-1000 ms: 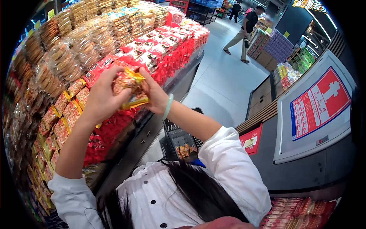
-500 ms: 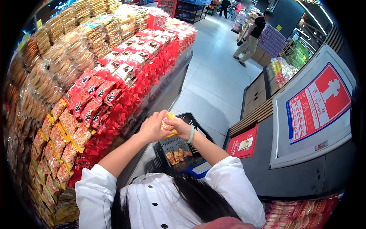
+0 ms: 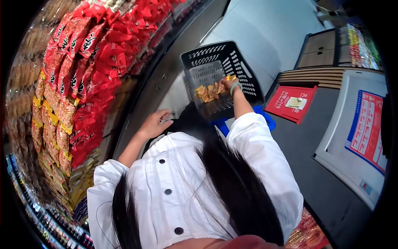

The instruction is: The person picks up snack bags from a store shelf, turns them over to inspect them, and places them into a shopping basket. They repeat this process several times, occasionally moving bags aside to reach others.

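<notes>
My right hand [image 3: 231, 86], with a pale green band at the wrist, reaches into a black shopping basket [image 3: 207, 55]. Its fingers are closed on a small yellow-and-orange snack packet [image 3: 231, 77]. Several similar snack packets [image 3: 205, 93] lie at the bottom of the basket, just left of that hand. My left hand [image 3: 154, 123] is held empty in front of my body, fingers apart, to the left of the basket.
Red snack bags [image 3: 114, 58] and yellow-edged packets [image 3: 52, 114] are piled on the display at left. Its dark side panel [image 3: 166, 62] runs beside the basket. At right stand a dark counter [image 3: 304, 143], a red sign [image 3: 290, 101] and a hydrant cabinet [image 3: 331, 153].
My hands have parted. The right one has carried the snack packet down into the basket, while the left has let go and drawn back toward my body. My view has tilted downward.
</notes>
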Demonstrator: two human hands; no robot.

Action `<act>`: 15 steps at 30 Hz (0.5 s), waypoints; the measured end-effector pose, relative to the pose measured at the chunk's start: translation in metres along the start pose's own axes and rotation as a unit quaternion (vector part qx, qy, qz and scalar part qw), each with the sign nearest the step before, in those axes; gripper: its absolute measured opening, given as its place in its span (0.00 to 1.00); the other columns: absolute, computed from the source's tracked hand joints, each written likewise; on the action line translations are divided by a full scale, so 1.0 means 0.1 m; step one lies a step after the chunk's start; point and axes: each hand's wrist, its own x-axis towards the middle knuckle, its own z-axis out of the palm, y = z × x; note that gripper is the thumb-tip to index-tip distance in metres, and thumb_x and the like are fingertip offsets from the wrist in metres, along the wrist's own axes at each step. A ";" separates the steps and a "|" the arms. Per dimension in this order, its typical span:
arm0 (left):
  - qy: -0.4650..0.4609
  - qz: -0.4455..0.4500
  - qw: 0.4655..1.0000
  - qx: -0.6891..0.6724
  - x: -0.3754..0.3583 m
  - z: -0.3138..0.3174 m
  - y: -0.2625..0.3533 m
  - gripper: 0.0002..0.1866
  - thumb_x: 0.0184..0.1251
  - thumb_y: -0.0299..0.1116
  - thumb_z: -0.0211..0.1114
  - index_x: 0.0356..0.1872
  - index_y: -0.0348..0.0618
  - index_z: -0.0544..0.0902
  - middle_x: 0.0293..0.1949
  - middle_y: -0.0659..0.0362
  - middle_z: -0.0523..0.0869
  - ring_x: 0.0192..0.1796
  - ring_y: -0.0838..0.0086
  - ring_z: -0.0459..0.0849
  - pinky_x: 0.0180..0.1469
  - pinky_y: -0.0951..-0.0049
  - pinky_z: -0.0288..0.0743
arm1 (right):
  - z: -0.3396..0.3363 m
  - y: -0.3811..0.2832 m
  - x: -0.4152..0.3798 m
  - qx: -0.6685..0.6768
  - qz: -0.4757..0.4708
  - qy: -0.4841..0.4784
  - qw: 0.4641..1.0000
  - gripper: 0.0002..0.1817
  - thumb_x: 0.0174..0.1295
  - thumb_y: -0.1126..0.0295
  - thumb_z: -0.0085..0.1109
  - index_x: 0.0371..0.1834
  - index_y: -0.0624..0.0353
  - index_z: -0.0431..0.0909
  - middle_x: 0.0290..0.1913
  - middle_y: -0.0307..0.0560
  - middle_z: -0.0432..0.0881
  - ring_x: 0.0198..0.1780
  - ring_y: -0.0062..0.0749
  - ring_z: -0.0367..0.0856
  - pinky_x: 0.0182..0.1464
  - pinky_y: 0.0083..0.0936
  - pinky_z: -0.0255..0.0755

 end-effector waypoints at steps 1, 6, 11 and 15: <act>0.011 -0.027 1.000 0.002 -0.05 0.06 -0.15 0.22 0.62 0.31 0.69 0.56 0.37 0.78 0.48 0.53 0.85 0.48 0.70 0.83 0.52 0.70 0.77 | 0.06 0.07 0.07 0.027 -0.008 -0.004 1.000 0.47 0.47 0.68 0.77 0.66 0.64 0.54 0.51 0.60 0.79 0.47 0.44 0.83 0.45 0.41 0.81; 0.011 -0.106 0.994 -0.015 -0.24 0.39 -0.55 0.20 0.61 0.31 0.69 0.53 0.36 0.79 0.46 0.50 0.85 0.48 0.63 0.84 0.52 0.68 0.77 | 0.22 0.52 0.19 -0.233 0.038 0.050 0.970 0.40 0.53 0.62 0.70 0.65 0.61 0.59 0.53 0.57 0.79 0.51 0.43 0.81 0.50 0.38 0.78; -0.009 -0.128 0.991 -0.031 -0.19 0.47 -0.65 0.20 0.62 0.32 0.68 0.54 0.37 0.79 0.50 0.48 0.85 0.52 0.61 0.84 0.55 0.66 0.77 | 0.27 0.95 0.30 -0.395 -0.012 0.009 0.918 0.32 0.59 0.57 0.63 0.63 0.58 0.65 0.55 0.52 0.79 0.53 0.43 0.80 0.53 0.37 0.76; 0.025 -0.101 0.994 -0.021 -0.16 0.49 -0.71 0.22 0.63 0.36 0.66 0.56 0.39 0.78 0.50 0.47 0.84 0.54 0.58 0.83 0.57 0.63 0.76 | 0.26 0.97 0.27 -0.541 -0.118 -0.054 0.831 0.26 0.63 0.53 0.57 0.61 0.55 0.70 0.57 0.49 0.79 0.54 0.42 0.79 0.54 0.36 0.75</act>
